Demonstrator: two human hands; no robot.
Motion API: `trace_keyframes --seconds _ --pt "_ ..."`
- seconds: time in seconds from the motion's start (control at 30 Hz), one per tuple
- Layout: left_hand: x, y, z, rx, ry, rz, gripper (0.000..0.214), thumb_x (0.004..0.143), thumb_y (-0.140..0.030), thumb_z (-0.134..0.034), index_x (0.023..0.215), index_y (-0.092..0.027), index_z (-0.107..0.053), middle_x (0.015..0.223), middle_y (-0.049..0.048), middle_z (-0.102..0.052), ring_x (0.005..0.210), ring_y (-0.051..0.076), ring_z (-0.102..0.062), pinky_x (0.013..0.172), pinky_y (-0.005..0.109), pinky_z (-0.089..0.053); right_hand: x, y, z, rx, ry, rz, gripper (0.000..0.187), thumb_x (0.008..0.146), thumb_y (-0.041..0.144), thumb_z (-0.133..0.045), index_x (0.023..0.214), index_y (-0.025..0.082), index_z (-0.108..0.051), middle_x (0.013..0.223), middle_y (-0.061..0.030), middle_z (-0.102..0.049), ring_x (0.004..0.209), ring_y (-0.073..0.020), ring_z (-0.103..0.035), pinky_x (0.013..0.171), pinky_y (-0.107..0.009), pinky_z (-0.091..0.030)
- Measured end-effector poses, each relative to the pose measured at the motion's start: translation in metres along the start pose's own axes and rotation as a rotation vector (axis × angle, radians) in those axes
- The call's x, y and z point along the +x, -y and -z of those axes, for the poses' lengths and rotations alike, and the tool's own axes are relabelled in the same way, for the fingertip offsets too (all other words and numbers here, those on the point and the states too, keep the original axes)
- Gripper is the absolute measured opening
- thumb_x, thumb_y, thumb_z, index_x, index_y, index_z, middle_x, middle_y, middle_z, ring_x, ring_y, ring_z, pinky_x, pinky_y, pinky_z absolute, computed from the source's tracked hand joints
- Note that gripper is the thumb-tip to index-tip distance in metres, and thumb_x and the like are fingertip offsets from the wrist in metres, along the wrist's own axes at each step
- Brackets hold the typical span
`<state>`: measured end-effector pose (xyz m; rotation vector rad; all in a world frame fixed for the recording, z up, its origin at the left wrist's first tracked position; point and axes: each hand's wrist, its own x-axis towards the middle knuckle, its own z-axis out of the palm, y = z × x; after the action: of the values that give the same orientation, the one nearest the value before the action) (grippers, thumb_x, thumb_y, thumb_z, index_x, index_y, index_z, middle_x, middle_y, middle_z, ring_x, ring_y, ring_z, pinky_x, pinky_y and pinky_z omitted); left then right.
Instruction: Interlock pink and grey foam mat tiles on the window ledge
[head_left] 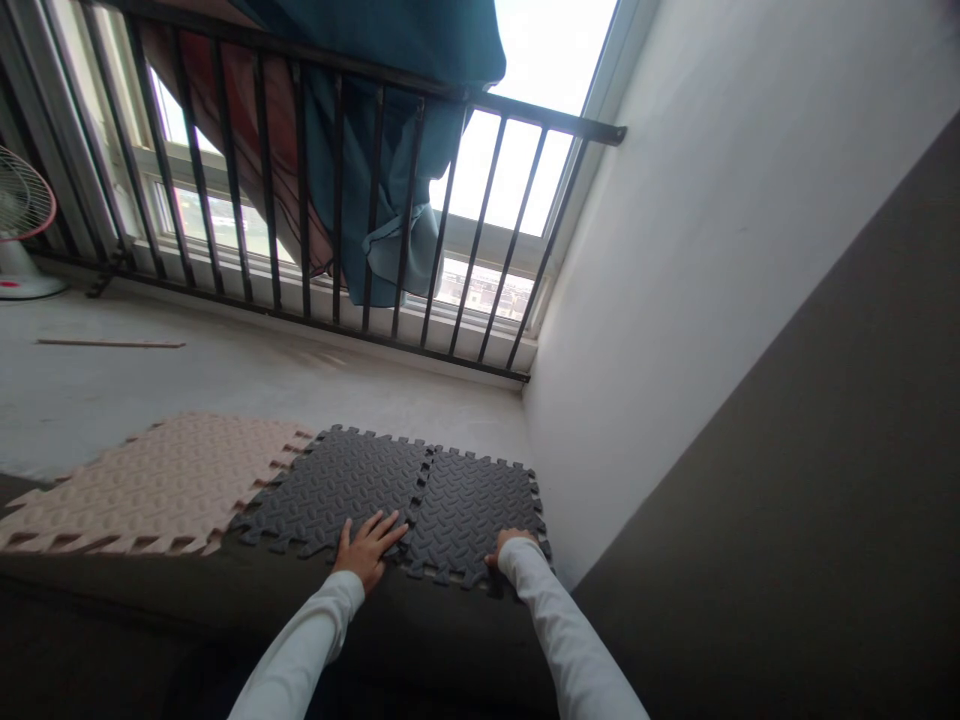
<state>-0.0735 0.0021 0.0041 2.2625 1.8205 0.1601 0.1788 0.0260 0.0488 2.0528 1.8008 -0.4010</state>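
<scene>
My left hand [367,548] lies flat, fingers spread, on the left dark grey interlocking foam floor tile [337,490] by its seam, while my right hand [510,548], fingers curled over the near edge, grips the right dark tile [472,505], apparently steadying both on the concrete floor [225,370] beside the beige foam tile [150,480].

- Concrete floor [225,375]: pale grey and bare, running back to the foot of the railing and right to the white wall.
- Two dark grey foam tiles [337,490] [472,505]: interlocked side by side along a toothed seam, the right one just beside the wall.
- Beige foam tile [150,485]: joined to the left edge of the dark pair.
- Thin wooden strip [111,343]: flat on the floor, well apart from the tiles.
- Fan base [26,285]: standing at far left.
</scene>
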Motion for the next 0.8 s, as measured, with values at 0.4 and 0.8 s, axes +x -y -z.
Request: trace_keyframes --seconds 0.4,0.8 --pt "0.013 0.015 -0.008 -0.070 0.060 -0.060 0.073 0.056 -0.008 -0.033 0.118 -0.044 -0.041 0.136 -0.0066 -0.034 0.128 0.019 -0.024 0.097 0.060 -0.004 -0.006 0.005 0.008 -0.027 0.068 -0.088 0.059 0.057 0.042 -0.067 0.110 0.017 -0.057 0.113 -0.0141 -0.056 0.107 -0.0276 -0.050 0.088 -0.039 -0.043" --pt "0.012 0.000 -0.002 -0.055 0.122 -0.023 0.082 0.048 0.004 -0.027 0.117 -0.035 -0.046 0.138 -0.0028 -0.031 0.129 0.018 -0.019 0.098 0.061 -0.007 -0.005 0.006 0.009 0.002 0.069 -0.116 0.066 0.051 0.042 -0.070 0.110 0.017 -0.057 0.115 -0.0135 -0.056 0.108 -0.0282 -0.049 0.088 -0.039 -0.043"
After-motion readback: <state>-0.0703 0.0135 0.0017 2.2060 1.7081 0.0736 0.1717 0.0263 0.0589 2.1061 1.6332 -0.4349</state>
